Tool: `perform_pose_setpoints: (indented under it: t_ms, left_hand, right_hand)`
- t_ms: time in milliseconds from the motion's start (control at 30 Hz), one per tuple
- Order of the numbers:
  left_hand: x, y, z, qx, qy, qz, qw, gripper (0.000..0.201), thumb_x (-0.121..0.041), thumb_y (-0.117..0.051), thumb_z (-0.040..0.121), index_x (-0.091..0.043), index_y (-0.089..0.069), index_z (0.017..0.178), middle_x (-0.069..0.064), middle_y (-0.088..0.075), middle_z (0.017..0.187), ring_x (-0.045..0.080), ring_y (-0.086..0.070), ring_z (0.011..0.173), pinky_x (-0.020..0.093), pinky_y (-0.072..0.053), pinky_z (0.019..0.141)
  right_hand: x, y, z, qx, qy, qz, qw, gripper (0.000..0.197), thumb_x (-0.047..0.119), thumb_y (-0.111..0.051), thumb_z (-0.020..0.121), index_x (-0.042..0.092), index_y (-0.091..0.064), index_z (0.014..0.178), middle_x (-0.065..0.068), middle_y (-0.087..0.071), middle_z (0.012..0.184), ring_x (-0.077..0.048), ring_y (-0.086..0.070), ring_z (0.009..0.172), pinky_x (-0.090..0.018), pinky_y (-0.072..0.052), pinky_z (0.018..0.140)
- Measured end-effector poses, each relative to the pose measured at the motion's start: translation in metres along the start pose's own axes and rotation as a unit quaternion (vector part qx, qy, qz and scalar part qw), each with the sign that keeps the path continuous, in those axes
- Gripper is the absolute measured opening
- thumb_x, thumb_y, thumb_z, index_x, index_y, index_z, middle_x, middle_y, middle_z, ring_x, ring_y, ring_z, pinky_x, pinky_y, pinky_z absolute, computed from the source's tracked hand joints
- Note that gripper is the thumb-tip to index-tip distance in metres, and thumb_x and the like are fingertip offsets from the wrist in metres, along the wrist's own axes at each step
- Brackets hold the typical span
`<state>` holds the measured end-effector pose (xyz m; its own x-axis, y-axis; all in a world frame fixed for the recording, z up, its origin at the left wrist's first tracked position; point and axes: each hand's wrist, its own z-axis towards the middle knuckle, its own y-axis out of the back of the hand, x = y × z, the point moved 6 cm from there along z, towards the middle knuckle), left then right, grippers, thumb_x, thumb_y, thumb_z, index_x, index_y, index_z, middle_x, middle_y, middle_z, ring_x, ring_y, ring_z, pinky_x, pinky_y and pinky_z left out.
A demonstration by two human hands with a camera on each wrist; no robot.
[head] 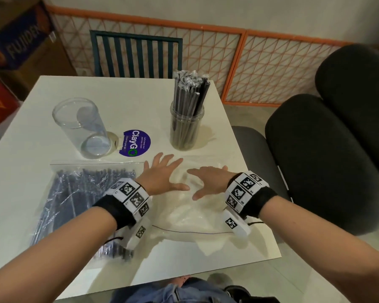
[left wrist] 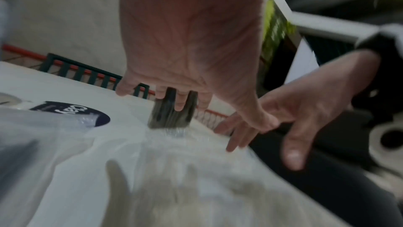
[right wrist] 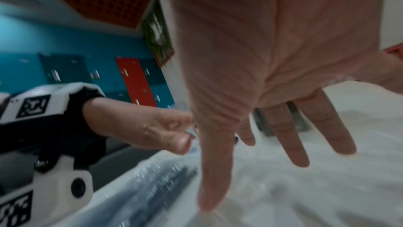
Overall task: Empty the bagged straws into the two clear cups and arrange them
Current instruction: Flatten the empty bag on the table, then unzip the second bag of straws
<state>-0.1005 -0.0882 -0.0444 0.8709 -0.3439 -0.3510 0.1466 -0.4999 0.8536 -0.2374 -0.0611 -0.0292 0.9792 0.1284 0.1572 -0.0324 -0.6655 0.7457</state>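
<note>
On the white table point(head: 140, 92) an empty clear cup point(head: 81, 127) stands at the left. A second clear cup point(head: 187, 127) at the right holds a bundle of black wrapped straws point(head: 189, 90). A clear bag full of black straws point(head: 81, 197) lies flat at the front left. Beside it lies an empty, crumpled clear bag point(head: 197, 215). My left hand point(head: 169, 173) and right hand point(head: 206, 182) are both over the empty bag, fingers spread and holding nothing. The left wrist view shows the open palm point(left wrist: 191, 58) above the bag point(left wrist: 174, 170). Whether fingertips touch the plastic I cannot tell.
A round purple sticker point(head: 135, 143) is stuck to the table between the cups. A teal slatted chair point(head: 136, 55) stands at the far edge and dark cushioned seats point(head: 328, 158) at the right. Cardboard boxes point(head: 15, 44) sit at the far left.
</note>
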Motion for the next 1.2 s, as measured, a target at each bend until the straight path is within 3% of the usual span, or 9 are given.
perform_pose_setpoints:
  t_ms: [100,133,267,467,633,733,867,1033,1200]
  left_hand:
    - [0.056,0.035,-0.032,-0.070,0.061,-0.071,0.993,0.088,-0.067,-0.051,0.076,-0.032,-0.014,0.148,0.000,-0.011,0.156,0.023,-0.001,0.143,0.056,-0.014,0.113]
    - [0.151,0.056,-0.113,-0.112,0.140,-0.098,0.979,0.087,-0.066,-0.051,0.077,-0.032,-0.015,0.148,0.001,-0.013,0.156,0.024,-0.003,0.143,0.056,-0.015,0.113]
    - [0.224,0.054,-0.123,-0.149,0.243,-0.101,0.953,0.084,-0.061,-0.053,0.081,-0.026,-0.016,0.148,0.009,-0.016,0.155,0.033,-0.010,0.141,0.059,-0.019,0.110]
    - [0.296,0.010,-0.156,-0.159,0.433,-0.180,0.869,0.085,-0.057,-0.059,0.079,0.006,-0.039,0.132,0.027,-0.046,0.132,0.040,-0.046,0.121,0.043,-0.038,0.101]
    - [0.267,0.000,-0.135,-0.142,0.306,-0.344,0.876,0.020,-0.012,-0.063,0.087,0.007,-0.059,0.087,0.016,-0.058,0.073,0.028,-0.055,0.076,0.033,-0.050,0.066]
    - [0.269,0.008,-0.142,-0.201,0.268,-0.442,0.832,0.030,-0.008,-0.065,0.083,0.003,-0.056,0.109,0.024,-0.063,0.104,0.035,-0.060,0.095,0.050,-0.049,0.091]
    - [0.260,0.061,-0.160,-0.336,0.231,-0.420,0.811,0.040,-0.009,-0.067,0.082,-0.005,-0.047,0.116,0.013,-0.050,0.110,0.031,-0.052,0.107,0.033,-0.042,0.089]
    - [0.183,0.145,-0.205,-0.544,0.107,-0.283,0.783,0.052,-0.018,-0.065,0.083,-0.016,-0.039,0.128,0.010,-0.033,0.131,0.019,-0.034,0.118,0.023,-0.030,0.096]
    - [0.118,0.160,-0.192,-0.245,0.016,-0.530,0.812,0.038,-0.043,-0.046,0.093,-0.009,-0.062,0.088,0.004,-0.062,0.072,0.019,-0.060,0.065,0.023,-0.049,0.055]
  right_hand:
    - [0.065,0.026,0.011,-0.044,0.076,0.048,0.995,0.067,0.040,-0.061,0.086,0.020,-0.032,0.143,-0.008,-0.051,0.137,-0.024,-0.047,0.125,-0.034,-0.037,0.101]
    - [0.180,0.027,0.031,-0.023,0.134,0.049,0.990,0.061,0.037,-0.061,0.087,0.019,-0.037,0.140,-0.008,-0.055,0.132,-0.023,-0.052,0.118,-0.029,-0.038,0.095]
    - [0.199,0.027,0.061,-0.055,0.100,0.188,0.975,0.056,0.035,-0.061,0.088,0.011,-0.042,0.134,-0.015,-0.061,0.118,-0.025,-0.063,0.072,-0.027,-0.050,0.065]
    - [0.204,-0.006,0.099,-0.110,-0.051,0.298,0.947,0.074,0.043,-0.069,0.079,-0.002,-0.038,0.131,-0.020,-0.057,0.120,-0.031,-0.059,0.099,-0.031,-0.048,0.063]
    - [0.177,-0.011,0.105,-0.131,-0.089,0.400,0.903,0.055,0.018,-0.075,0.075,-0.005,-0.048,0.118,-0.016,-0.053,0.095,-0.019,-0.047,0.067,-0.022,-0.032,0.046]
    - [0.165,-0.011,0.092,-0.130,-0.058,0.549,0.824,0.067,0.011,-0.075,0.073,-0.004,-0.042,0.129,-0.018,-0.060,0.113,-0.021,-0.051,0.080,-0.028,-0.040,0.060]
    - [0.180,0.015,0.062,-0.096,0.053,0.680,0.725,0.033,0.007,-0.074,0.069,-0.004,-0.053,0.092,-0.016,-0.065,0.098,-0.027,-0.063,0.093,-0.043,-0.046,0.080]
    - [0.198,0.048,0.023,-0.195,0.128,0.641,0.731,0.020,0.004,-0.070,0.075,0.009,-0.065,0.094,-0.023,-0.065,0.106,-0.036,-0.064,0.095,-0.059,-0.049,0.092]
    - [0.221,0.054,-0.003,-0.293,0.180,0.569,0.747,0.020,0.003,-0.071,0.075,0.011,-0.064,0.092,-0.012,-0.068,0.087,-0.026,-0.065,0.087,-0.048,-0.051,0.092]
